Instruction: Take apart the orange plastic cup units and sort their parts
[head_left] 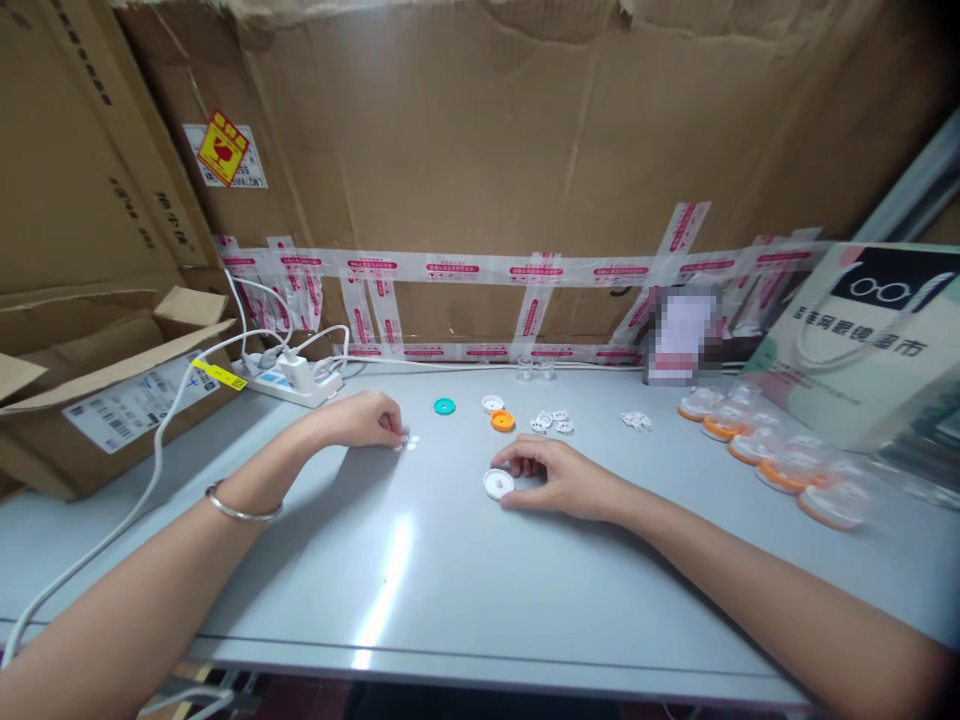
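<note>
Between the thumb and fingers of my right hand (559,478) is a white round cap (498,484), its hollow side facing up, held at the tabletop. My left hand (366,418) is closed in a pinch at the table, its fingertips on one of the small white discs; a few more small white discs (413,443) lie just right of the fingertips. Farther back lie a teal round cap (444,406), another white cap (493,403) and an orange cap (502,421). Small white cut-out parts (552,421) form a loose group behind my right hand.
At the right, several clear-domed pieces with orange bases (780,470) stand in a row before a paper bag (862,350). Small clear cups (534,370) and a pixelated upright object (679,338) stand at the back. A power strip (289,380) and open carton (112,400) are left.
</note>
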